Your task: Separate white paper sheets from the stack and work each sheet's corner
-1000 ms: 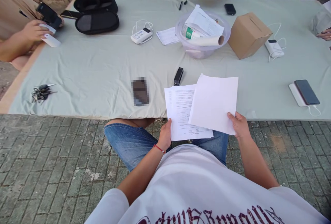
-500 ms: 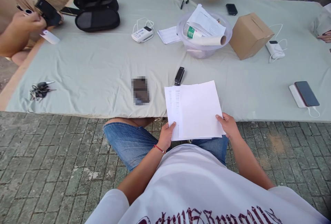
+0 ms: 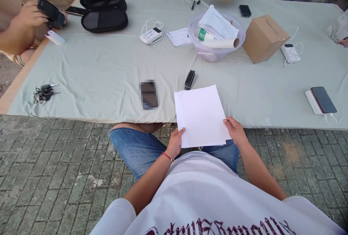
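Note:
Several sheets of white paper (image 3: 202, 117) lie stacked between my hands, over the table's front edge and my lap. My left hand (image 3: 176, 141) pinches their lower left edge, thumb on top. On the right edge, my right hand (image 3: 236, 130) grips with its thumb on top and fingers underneath. The top sheet is blank and sits slightly askew, so a strip of the sheets below shows on the left. Just beyond the paper's far edge lies a black stapler (image 3: 189, 79). A blurred-out dark object (image 3: 149, 95) is on the cloth to the left.
A cloth-covered table (image 3: 108, 68) holds keys (image 3: 45, 93), a black case (image 3: 104, 17), white power banks (image 3: 151, 36), a plastic basin (image 3: 214, 56) of papers, a cardboard box (image 3: 265, 39) and a phone (image 3: 323, 99). Another person's hand (image 3: 31, 14) holds a dark device at left; others are at the far side.
My right hand has moved left with the top sheet, which now covers most of the printed strip on the left. My left hand has stayed in place.

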`<state>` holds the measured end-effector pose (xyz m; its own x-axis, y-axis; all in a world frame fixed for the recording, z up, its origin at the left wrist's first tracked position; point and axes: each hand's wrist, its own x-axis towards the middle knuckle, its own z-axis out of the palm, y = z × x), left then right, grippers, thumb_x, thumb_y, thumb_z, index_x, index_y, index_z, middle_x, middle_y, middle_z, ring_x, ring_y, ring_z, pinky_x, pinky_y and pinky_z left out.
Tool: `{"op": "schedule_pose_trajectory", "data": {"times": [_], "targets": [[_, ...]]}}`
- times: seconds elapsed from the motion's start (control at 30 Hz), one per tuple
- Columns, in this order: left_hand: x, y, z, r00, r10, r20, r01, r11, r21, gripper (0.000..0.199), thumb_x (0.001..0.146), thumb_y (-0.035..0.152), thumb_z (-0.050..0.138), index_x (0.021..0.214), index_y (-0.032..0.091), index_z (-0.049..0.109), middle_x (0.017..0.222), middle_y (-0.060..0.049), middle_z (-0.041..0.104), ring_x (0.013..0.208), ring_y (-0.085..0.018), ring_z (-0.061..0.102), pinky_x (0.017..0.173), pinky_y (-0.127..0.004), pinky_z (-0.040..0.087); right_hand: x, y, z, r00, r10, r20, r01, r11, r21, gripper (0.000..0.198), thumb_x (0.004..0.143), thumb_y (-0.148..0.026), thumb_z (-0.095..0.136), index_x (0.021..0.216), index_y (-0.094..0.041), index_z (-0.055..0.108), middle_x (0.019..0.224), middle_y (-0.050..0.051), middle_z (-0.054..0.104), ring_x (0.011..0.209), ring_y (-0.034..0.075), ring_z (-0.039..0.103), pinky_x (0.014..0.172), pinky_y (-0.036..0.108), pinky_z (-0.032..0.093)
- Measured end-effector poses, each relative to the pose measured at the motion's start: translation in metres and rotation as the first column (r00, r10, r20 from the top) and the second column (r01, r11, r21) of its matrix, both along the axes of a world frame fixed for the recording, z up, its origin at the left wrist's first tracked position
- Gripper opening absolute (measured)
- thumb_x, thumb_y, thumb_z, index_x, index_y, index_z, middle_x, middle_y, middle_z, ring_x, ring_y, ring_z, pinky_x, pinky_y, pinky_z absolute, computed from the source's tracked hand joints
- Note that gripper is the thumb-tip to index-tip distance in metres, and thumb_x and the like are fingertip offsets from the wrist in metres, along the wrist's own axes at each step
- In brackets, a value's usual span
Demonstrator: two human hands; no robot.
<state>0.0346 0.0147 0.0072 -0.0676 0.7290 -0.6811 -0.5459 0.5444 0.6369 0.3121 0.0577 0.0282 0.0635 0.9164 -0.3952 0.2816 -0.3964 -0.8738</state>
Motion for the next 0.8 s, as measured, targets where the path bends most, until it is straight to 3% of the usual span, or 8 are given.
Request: {"op": "schedule_pose_trajectory", "data": {"times": [0.13, 0.27, 0.43, 0.57, 0.63, 0.7, 0.8], "targets": [[0.0, 0.0, -0.003, 0.999, -0.007, -0.038, 0.008, 1.0, 0.013, 0.05, 0.062, 0.039, 0.083, 0.102, 0.013, 0.068, 0.1, -0.012, 0.076, 0.103, -0.03, 0.069, 0.097, -0.048, 0.051, 0.012, 0.0, -0.002, 0.947, 0.001, 0.322, -0.014, 0.999, 0.039, 0.036, 0.089, -0.057, 0.051, 0.094, -0.026, 0.069, 0.084, 0.006, 0.073, 0.084, 0.026, 0.067, 0.08, 0.038, 0.05], [0.001, -0.001, -0.002, 1.0, 0.006, -0.009, -0.006, 1.0, -0.009, 0.047, 0.062, 0.035, 0.082, 0.102, 0.014, 0.069, 0.102, -0.012, 0.076, 0.103, -0.03, 0.07, 0.098, -0.048, 0.051, 0.024, -0.009, -0.006, 0.914, 0.123, 0.387, -0.099, 0.992, -0.081, 0.045, 0.091, -0.06, 0.046, 0.073, -0.025, 0.067, 0.073, 0.008, 0.07, 0.084, 0.029, 0.067, 0.081, 0.04, 0.049], [0.0, -0.002, 0.007, 0.99, -0.127, 0.062, 0.128, 0.992, -0.02, 0.046, 0.069, 0.039, 0.08, 0.105, 0.012, 0.07, 0.109, -0.015, 0.074, 0.104, -0.031, 0.069, 0.098, -0.046, 0.052, 0.009, -0.031, -0.015, 0.97, 0.159, 0.187, -0.144, 0.986, -0.089, 0.043, 0.092, -0.061, 0.045, 0.099, -0.027, 0.071, 0.103, 0.007, 0.073, 0.099, 0.03, 0.066, 0.09, 0.044, 0.05], [-0.011, 0.005, 0.008, 0.989, -0.114, 0.096, 0.116, 0.993, -0.022, 0.053, 0.076, 0.051, 0.073, 0.115, 0.015, 0.068, 0.114, -0.014, 0.073, 0.109, -0.03, 0.068, 0.099, -0.044, 0.052, 0.007, -0.043, -0.019, 0.963, 0.241, -0.124, -0.267, 0.917, -0.296, 0.037, 0.087, -0.058, 0.058, 0.104, -0.027, 0.071, 0.106, 0.006, 0.074, 0.093, 0.027, 0.069, 0.084, 0.044, 0.056], [-0.017, 0.01, 0.007, 0.985, -0.109, 0.137, 0.11, 0.994, -0.001, 0.056, 0.079, 0.058, 0.067, 0.116, 0.017, 0.068, 0.114, -0.013, 0.073, 0.112, -0.029, 0.067, 0.1, -0.044, 0.052, 0.012, -0.042, -0.019, 0.958, 0.161, -0.238, -0.239, 0.907, -0.347, 0.037, 0.085, -0.057, 0.062, 0.105, -0.027, 0.071, 0.111, 0.006, 0.073, 0.097, 0.025, 0.069, 0.083, 0.042, 0.058], [-0.02, 0.014, 0.006, 0.979, -0.134, 0.154, 0.135, 0.991, 0.004, 0.056, 0.078, 0.059, 0.067, 0.115, 0.017, 0.069, 0.113, -0.014, 0.073, 0.112, -0.03, 0.067, 0.099, -0.044, 0.052, 0.014, -0.036, -0.017, 0.958, 0.029, -0.286, -0.128, 0.934, -0.334, 0.038, 0.085, -0.057, 0.061, 0.107, -0.027, 0.07, 0.112, 0.006, 0.073, 0.1, 0.024, 0.069, 0.082, 0.039, 0.058], [-0.016, 0.013, 0.008, 0.974, -0.194, 0.118, 0.197, 0.98, -0.021, 0.052, 0.072, 0.045, 0.08, 0.113, 0.014, 0.069, 0.112, -0.016, 0.073, 0.109, -0.031, 0.068, 0.099, -0.045, 0.052, 0.008, -0.028, -0.015, 0.96, -0.087, -0.266, 0.004, 0.954, -0.298, 0.039, 0.086, -0.057, 0.058, 0.105, -0.025, 0.069, 0.108, 0.007, 0.074, 0.096, 0.023, 0.069, 0.077, 0.037, 0.059]]}}
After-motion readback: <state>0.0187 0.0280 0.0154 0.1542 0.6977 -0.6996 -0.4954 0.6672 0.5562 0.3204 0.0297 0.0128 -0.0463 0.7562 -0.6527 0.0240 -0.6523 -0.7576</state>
